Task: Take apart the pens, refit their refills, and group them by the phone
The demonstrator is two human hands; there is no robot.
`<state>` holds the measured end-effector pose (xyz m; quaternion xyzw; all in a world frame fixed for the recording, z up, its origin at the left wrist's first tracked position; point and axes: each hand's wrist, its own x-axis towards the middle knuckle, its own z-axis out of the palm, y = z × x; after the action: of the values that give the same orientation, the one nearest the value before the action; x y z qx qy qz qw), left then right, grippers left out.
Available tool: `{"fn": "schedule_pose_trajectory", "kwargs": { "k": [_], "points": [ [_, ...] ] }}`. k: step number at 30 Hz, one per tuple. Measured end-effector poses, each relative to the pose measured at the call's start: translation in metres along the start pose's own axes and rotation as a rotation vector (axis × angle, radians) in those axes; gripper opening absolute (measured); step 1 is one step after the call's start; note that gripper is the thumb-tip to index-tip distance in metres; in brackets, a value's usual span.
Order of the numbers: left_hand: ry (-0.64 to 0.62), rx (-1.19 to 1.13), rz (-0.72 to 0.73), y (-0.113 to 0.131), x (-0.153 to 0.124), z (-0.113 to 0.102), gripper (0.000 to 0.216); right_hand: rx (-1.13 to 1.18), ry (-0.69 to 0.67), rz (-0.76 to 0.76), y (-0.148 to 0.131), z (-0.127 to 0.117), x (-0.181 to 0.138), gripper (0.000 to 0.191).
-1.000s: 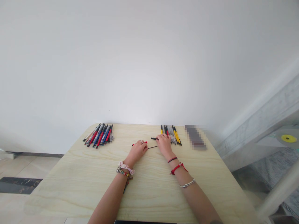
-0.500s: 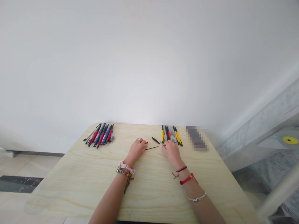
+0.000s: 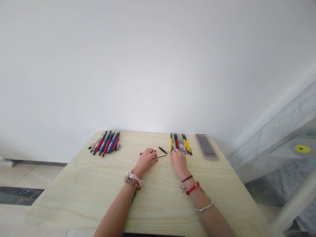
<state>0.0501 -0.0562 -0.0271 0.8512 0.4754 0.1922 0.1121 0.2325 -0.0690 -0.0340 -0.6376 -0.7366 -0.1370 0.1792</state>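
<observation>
My left hand [image 3: 147, 159] rests low over the table, fingers curled, with the thin dark pen refill [image 3: 160, 156] running out to the right from between its thumb and fingers. A red pen barrel [image 3: 141, 153] lies just beyond that hand and is partly covered by its fingers. Right of it, a short black pen part [image 3: 163, 150] lies on the wood. My right hand [image 3: 178, 160] has its fingers bent together near the table. By its fingertips is a tiny pale piece [image 3: 169, 152], perhaps a spring; the fingers hide most of what they touch.
Several red, blue and clear pens [image 3: 105, 143] lie bunched at the table's back left. Behind my right hand are yellow pens [image 3: 186, 144] and clear and dark pen parts [image 3: 180, 142]. A blurred-out flat object [image 3: 206, 147] lies at the back right, and a white wall [image 3: 158, 82] borders the table [image 3: 158, 204].
My left hand has shifted slightly, and its thumb is now at the refill; more of the red barrel shows to its left. My right hand has moved slightly left.
</observation>
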Motion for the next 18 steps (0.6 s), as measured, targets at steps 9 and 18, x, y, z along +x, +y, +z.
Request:
{"fn": "schedule_pose_trajectory", "kwargs": {
  "k": [9,18],
  "points": [
    [-0.040,0.127,-0.019,-0.006,0.003,0.008,0.010,0.664,0.025,0.073,0.014,-0.008,0.007,0.013],
    [0.052,0.054,-0.043,-0.012,0.004,0.000,0.012,1.121,-0.007,0.286,0.020,-0.010,0.013,0.018]
  ]
}}
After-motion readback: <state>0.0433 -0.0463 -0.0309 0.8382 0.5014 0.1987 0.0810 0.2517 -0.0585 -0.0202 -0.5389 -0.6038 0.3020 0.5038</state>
